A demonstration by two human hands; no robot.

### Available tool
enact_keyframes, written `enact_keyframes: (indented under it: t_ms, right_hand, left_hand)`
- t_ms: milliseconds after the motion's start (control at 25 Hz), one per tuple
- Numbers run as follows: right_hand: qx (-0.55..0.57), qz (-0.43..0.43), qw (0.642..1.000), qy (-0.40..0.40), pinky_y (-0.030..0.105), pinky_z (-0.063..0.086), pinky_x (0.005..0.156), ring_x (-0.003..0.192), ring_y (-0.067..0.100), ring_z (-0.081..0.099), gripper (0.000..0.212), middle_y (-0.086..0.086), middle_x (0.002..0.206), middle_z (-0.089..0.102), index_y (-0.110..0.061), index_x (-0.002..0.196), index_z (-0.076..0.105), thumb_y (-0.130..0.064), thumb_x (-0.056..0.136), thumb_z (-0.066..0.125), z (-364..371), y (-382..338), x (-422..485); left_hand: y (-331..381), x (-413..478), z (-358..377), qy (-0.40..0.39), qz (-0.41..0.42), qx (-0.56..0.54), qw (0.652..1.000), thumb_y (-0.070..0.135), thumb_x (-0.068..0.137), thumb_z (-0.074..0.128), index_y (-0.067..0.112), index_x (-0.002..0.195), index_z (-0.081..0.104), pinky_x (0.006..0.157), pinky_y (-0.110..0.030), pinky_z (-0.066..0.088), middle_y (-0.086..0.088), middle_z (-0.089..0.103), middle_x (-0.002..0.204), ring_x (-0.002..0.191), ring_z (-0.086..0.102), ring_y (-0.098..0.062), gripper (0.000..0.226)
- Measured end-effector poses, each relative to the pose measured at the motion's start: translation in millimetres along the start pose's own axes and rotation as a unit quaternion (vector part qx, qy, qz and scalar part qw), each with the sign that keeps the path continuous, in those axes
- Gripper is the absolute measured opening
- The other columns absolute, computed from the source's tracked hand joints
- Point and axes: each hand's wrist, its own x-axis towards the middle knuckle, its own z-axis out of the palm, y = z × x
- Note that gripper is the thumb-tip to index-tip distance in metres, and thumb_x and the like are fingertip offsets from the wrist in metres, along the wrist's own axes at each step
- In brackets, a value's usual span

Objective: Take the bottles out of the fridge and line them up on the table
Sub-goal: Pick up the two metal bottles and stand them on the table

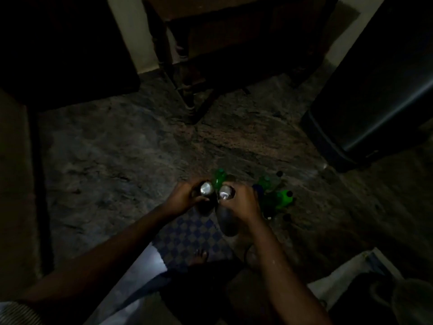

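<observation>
While both hands grip, two metal-topped bottles stand side by side above the mottled floor (112,146).

The left hand (181,199) wraps its fingers around one silver-capped bottle (206,188); the right hand (242,202) curls likewise round a second bottle (225,193), the two nearly touching. At 2 o'clock of them, a floor cluster (278,195) shows at least three green bottles; darkness hides any exact count. A wooden table leg (188,99) rises at 12 o'clock.
</observation>
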Motion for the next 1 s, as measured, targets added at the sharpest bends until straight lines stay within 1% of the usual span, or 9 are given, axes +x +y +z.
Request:
enact_keyframes:
  t_ms: [80, 160, 280, 360, 440, 600, 720, 840, 1000]
  right_hand:
    - [0.004, -0.042, 0.999, 0.009, 0.033, 0.050, 0.091, 0.108, 0.022, 0.064, 0.050, 0.006, 0.114, 0.070, -0.024, 0.113, 0.065, -0.025, 0.064, 0.076, -11, -31, -1]
    - [0.017, -0.088, 0.996, 0.023, 0.035, 0.051, 0.090, 0.104, 0.023, 0.065, 0.048, 0.006, 0.109, 0.072, -0.023, 0.109, 0.067, -0.026, 0.062, 0.077, -19, -64, 1]
    - [0.015, -0.164, 0.986, 0.024, 0.021, 0.044, 0.091, 0.105, 0.021, 0.063, 0.050, 0.003, 0.111, 0.072, -0.023, 0.111, 0.067, -0.025, 0.062, 0.080, -25, -116, 17]
    - [0.009, -0.206, 0.978, 0.021, 0.012, 0.036, 0.086, 0.107, 0.017, 0.061, 0.055, 0.000, 0.114, 0.070, -0.022, 0.115, 0.065, -0.027, 0.063, 0.081, -27, -148, 33]
    - [0.019, -0.232, 0.972, 0.018, 0.012, 0.038, 0.087, 0.108, 0.014, 0.061, 0.057, -0.001, 0.116, 0.069, -0.022, 0.116, 0.064, -0.029, 0.062, 0.082, -31, -180, 55]
    - [0.081, -0.252, 0.964, 0.028, 0.000, 0.038, 0.083, 0.102, 0.003, 0.061, 0.055, -0.002, 0.112, 0.071, -0.020, 0.113, 0.066, -0.028, 0.062, 0.083, -46, -246, 130]
    - [0.115, -0.253, 0.959, 0.050, -0.009, 0.035, 0.073, 0.095, -0.001, 0.059, 0.053, -0.001, 0.108, 0.072, -0.020, 0.112, 0.067, -0.026, 0.062, 0.084, -63, -299, 195]
    - [0.105, -0.267, 0.955, 0.069, -0.005, 0.038, 0.075, 0.096, -0.001, 0.060, 0.056, -0.002, 0.111, 0.071, -0.022, 0.115, 0.066, -0.029, 0.062, 0.083, -83, -353, 258]
    - [0.087, -0.290, 0.949, 0.086, 0.011, 0.043, 0.089, 0.103, 0.003, 0.061, 0.057, 0.001, 0.115, 0.070, -0.020, 0.115, 0.066, -0.031, 0.062, 0.083, -101, -410, 343]
  left_hand:
    - [20, -21, -23, 0.050, 0.006, -0.029, 0.998, 0.008, 0.069, 0.075, 0.008, 0.124, 0.052, 0.088, 0.000, 0.039, 0.001, 0.055, 0.119, 0.104, 0.049, 0.017, 0.059]
    - [29, -44, -45, 0.113, 0.007, -0.066, 0.991, 0.002, 0.068, 0.076, 0.008, 0.121, 0.054, 0.087, 0.001, 0.040, 0.001, 0.057, 0.116, 0.095, 0.050, 0.027, 0.058]
    - [33, -64, -78, 0.197, -0.008, -0.129, 0.972, 0.021, 0.064, 0.079, 0.026, 0.115, 0.057, 0.092, -0.014, 0.048, 0.002, 0.062, 0.119, 0.100, 0.057, 0.015, 0.056]
    - [37, -62, -103, 0.242, -0.019, -0.161, 0.957, 0.015, 0.068, 0.078, 0.022, 0.116, 0.058, 0.088, -0.011, 0.048, 0.001, 0.064, 0.116, 0.099, 0.059, 0.011, 0.053]
    - [41, -50, -133, 0.284, -0.012, -0.170, 0.944, 0.005, 0.074, 0.072, 0.016, 0.118, 0.057, 0.083, -0.006, 0.046, 0.006, 0.064, 0.112, 0.096, 0.059, 0.014, 0.048]
    - [40, 3, -214, 0.308, 0.038, -0.157, 0.938, 0.005, 0.077, 0.068, 0.024, 0.115, 0.058, 0.082, -0.005, 0.045, 0.017, 0.061, 0.113, 0.099, 0.058, 0.015, 0.044]
    - [39, 54, -286, 0.306, 0.073, -0.150, 0.937, 0.005, 0.077, 0.068, 0.029, 0.113, 0.058, 0.085, -0.007, 0.045, 0.012, 0.062, 0.116, 0.103, 0.058, 0.011, 0.045]
    - [39, 108, -358, 0.304, 0.112, -0.135, 0.936, 0.004, 0.077, 0.067, 0.017, 0.118, 0.057, 0.085, -0.006, 0.044, 0.005, 0.062, 0.119, 0.106, 0.057, 0.008, 0.044]
    - [34, 184, -440, 0.312, 0.143, -0.065, 0.937, 0.021, 0.075, 0.069, 0.019, 0.120, 0.058, 0.093, -0.006, 0.040, 0.009, 0.061, 0.120, 0.111, 0.055, 0.008, 0.046]
